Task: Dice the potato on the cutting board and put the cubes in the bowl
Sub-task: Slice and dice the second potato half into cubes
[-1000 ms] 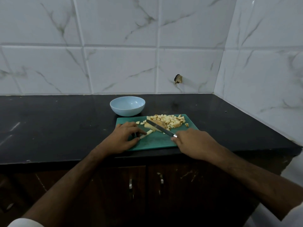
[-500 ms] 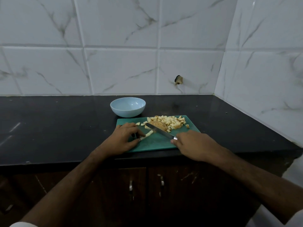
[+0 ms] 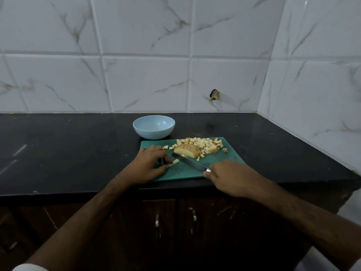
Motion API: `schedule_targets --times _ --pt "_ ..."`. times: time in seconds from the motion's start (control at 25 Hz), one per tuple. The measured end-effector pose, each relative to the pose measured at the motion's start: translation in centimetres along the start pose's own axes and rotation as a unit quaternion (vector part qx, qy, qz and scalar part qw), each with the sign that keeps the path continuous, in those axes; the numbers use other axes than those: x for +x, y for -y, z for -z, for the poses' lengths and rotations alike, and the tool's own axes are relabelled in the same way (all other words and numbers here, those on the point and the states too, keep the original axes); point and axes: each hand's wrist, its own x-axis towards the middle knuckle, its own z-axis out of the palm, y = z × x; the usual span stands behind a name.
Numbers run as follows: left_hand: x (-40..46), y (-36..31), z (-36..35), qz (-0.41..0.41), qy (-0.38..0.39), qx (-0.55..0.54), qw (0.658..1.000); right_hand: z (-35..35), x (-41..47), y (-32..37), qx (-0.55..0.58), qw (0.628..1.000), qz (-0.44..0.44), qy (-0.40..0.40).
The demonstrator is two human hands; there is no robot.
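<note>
A green cutting board (image 3: pixel 230 161) lies on the black counter. An uncut potato piece (image 3: pixel 187 150) sits mid-board, with a heap of several potato cubes (image 3: pixel 203 144) behind it. My left hand (image 3: pixel 148 165) pinches a thin potato strip (image 3: pixel 174 162) against the board. My right hand (image 3: pixel 228 176) grips a knife (image 3: pixel 188 163) by its handle. The blade points toward the far left, its tip just right of the strip. A pale blue bowl (image 3: pixel 154 126) stands behind the board's left corner and looks empty.
White marble-look tiled walls close the back and right sides. A small hole (image 3: pixel 214 94) breaks the back wall. The counter's front edge (image 3: pixel 78 192) runs just below the board, above dark cabinet doors with metal handles (image 3: pixel 157 221).
The knife has slid slightly left toward the strip, and my right hand has shifted with it. My left hand stays on the strip.
</note>
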Motion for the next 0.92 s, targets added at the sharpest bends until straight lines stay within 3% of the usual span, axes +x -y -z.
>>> schedule_targets --times 0.52,0.76,0.92 --pt "-0.1 0.2 -0.1 0.003 -0.009 -0.001 1.0 -1.5 -0.4 0.6 0.026 1.0 0.001 0.005" --pt "-0.2 0.0 0.0 0.003 -0.012 0.005 1.0 -1.0 0.0 1.0 -0.009 0.999 0.009 -0.03" --pt "-0.2 0.0 0.0 0.001 -0.024 0.015 1.0 -1.6 -0.5 1.4 0.009 1.0 0.01 -0.006"
